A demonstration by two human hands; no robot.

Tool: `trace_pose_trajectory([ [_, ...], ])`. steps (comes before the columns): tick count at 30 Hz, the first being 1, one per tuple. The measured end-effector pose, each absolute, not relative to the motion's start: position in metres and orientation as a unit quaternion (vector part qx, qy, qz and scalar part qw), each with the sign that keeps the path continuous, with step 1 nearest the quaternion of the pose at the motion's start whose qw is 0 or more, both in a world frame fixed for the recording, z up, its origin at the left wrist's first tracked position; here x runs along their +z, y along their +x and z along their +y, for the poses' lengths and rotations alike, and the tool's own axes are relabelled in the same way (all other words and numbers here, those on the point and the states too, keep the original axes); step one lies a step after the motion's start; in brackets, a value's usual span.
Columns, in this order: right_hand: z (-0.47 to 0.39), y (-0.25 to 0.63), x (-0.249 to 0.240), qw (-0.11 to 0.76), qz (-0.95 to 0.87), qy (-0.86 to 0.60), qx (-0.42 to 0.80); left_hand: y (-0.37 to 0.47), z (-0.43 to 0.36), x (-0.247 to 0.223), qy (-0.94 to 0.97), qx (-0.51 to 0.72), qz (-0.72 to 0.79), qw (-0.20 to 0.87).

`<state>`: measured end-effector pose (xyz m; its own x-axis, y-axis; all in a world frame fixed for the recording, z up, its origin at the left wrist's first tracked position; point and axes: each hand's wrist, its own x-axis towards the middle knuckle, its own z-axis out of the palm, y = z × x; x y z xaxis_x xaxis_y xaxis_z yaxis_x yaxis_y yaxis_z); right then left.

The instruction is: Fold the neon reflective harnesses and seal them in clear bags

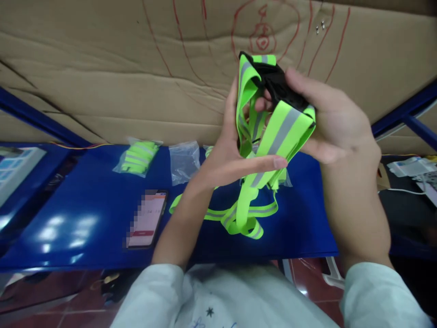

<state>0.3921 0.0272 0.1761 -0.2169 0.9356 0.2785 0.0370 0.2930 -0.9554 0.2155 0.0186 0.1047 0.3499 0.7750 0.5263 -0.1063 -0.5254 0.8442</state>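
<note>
White sleeves [239, 296] nearest, red floor tile below. Both hands raised over glossy blue counter [85, 218]: left hand [225, 150] and right hand [327, 123] gripping neon reflective strap [273, 136], tail piled on counter. Phone [147, 218], bagged straps [138, 157] alongside. Cardboard wall [102, 68] behind, red scribbles.

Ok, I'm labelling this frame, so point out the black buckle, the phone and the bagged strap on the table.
black buckle [277, 84], head view, on its middle
phone [147, 219], head view, centre of the screen
bagged strap [137, 157], head view, on the folded green band
</note>
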Motion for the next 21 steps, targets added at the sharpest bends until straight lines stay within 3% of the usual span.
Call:
trace_pose_trajectory([
  [3,0.015,0.381,0.199,0.422,-0.588,-0.347,0.597,0.231,0.019,0.101,0.674,0.524,0.242,0.461],
  [10,0.017,0.385,0.224,0.401,-0.542,-0.461,0.577,0.252,0.012,0.086,0.579,0.496,0.229,0.605],
  [16,0.019,0.389,0.220,0.475,-0.451,-0.432,0.620,0.267,0.013,0.068,0.520,0.360,0.076,0.771],
  [21,0.019,0.393,0.219,0.473,-0.469,-0.467,0.581,0.275,0.010,0.050,0.501,0.299,0.033,0.812],
])
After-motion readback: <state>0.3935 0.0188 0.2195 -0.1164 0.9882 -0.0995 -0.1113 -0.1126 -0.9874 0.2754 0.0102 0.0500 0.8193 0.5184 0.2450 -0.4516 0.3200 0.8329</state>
